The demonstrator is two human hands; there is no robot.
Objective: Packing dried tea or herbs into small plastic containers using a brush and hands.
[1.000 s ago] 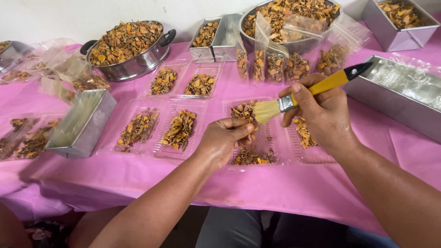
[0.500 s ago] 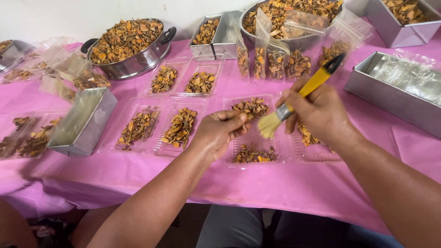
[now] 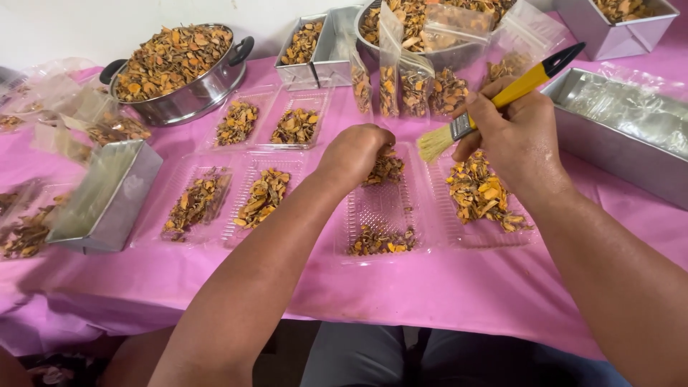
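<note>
Here, mid-frame, we are curling our left hand (image 3: 356,152) onto dried pieces in the clear tray (image 3: 380,215) while our right hand (image 3: 510,136) is clenching the brush (image 3: 494,107) (keep strokes light).

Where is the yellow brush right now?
In the head view, the yellow brush is right of centre, held in the right hand, with its bristles just above the clear tray where the left hand rests on dried pieces.
</note>
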